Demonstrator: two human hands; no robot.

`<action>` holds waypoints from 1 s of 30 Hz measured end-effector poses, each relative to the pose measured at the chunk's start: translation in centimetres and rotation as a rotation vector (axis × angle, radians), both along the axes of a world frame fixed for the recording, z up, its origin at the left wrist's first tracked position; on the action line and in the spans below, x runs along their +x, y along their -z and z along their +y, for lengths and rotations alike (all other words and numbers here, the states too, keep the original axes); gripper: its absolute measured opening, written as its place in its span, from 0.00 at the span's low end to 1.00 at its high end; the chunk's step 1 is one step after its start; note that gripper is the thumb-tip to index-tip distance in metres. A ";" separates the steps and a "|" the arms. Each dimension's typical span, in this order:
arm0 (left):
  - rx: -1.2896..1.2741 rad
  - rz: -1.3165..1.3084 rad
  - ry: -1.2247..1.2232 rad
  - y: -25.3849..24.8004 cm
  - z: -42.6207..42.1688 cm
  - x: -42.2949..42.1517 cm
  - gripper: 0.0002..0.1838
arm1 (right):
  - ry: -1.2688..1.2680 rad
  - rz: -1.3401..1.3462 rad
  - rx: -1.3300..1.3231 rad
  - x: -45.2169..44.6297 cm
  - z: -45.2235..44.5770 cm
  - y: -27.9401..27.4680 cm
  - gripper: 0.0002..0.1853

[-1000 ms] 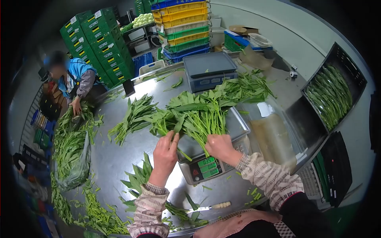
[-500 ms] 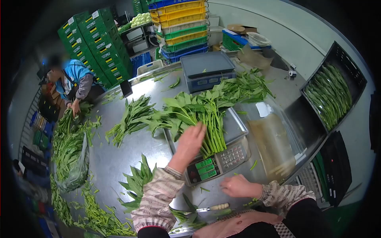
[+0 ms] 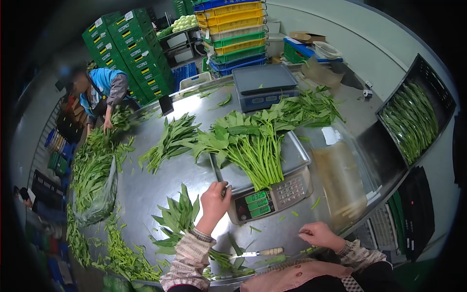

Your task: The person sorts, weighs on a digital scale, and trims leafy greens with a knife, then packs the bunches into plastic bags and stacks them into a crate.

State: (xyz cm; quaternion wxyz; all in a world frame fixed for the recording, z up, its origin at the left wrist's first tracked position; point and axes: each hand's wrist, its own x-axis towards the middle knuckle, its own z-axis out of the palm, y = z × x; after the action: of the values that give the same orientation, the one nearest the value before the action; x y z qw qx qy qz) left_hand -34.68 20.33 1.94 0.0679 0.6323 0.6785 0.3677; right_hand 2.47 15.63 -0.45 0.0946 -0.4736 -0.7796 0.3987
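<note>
Leafy green stems (image 3: 260,153) lie bunched on the digital scale (image 3: 294,192), leaves toward the back and cut ends above the green display. My left hand (image 3: 215,204) is off the bunch, beside the scale's front left corner. Its fingers are loosely curled and a little apart, with nothing seen in them. Over the table's front edge, my right hand (image 3: 321,235) has its fingers drawn together, and nothing shows in them. A knife with a wooden handle (image 3: 270,251) lies between my hands. Another bunch of greens (image 3: 177,214) rests partly behind my left forearm.
A second scale (image 3: 265,90) stands at the back beside more greens (image 3: 311,107). Clear plastic bags (image 3: 340,180) lie to the right, near a black crate (image 3: 411,117) of packed greens. At left, a co-worker in a blue vest (image 3: 104,80) handles a large heap of greens (image 3: 92,175).
My left hand has let go of the bunch on the scale and drawn back toward me. My right hand has shifted slightly right. The co-worker has lifted some greens; the display's top number differs.
</note>
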 end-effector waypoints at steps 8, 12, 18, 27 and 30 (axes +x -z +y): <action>-0.401 -0.343 0.051 -2.0 2.2 0.4 0.24 | 0.213 0.170 -0.347 1.1 6.2 -4.2 0.15; -0.427 -0.275 0.061 -1.7 5.3 2.5 0.30 | 0.169 0.254 -0.358 -1.0 12.7 -5.9 0.17; -0.521 -0.245 -0.081 -0.7 10.4 1.4 0.32 | 0.186 0.310 -0.373 -5.8 20.7 -5.6 0.23; -0.551 -1.270 -0.015 0.9 12.5 2.9 0.23 | 0.082 0.598 -0.785 -15.3 25.4 -2.3 0.21; -0.612 -1.308 0.035 1.3 12.5 2.3 0.21 | 0.000 0.521 -0.636 -14.8 25.2 -3.3 0.21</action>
State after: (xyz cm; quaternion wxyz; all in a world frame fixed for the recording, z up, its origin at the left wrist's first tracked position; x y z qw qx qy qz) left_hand -32.38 32.78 0.64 0.6401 0.2460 0.5614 0.4632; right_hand -12.35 40.84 2.85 0.1378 -0.3623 -0.5674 0.7265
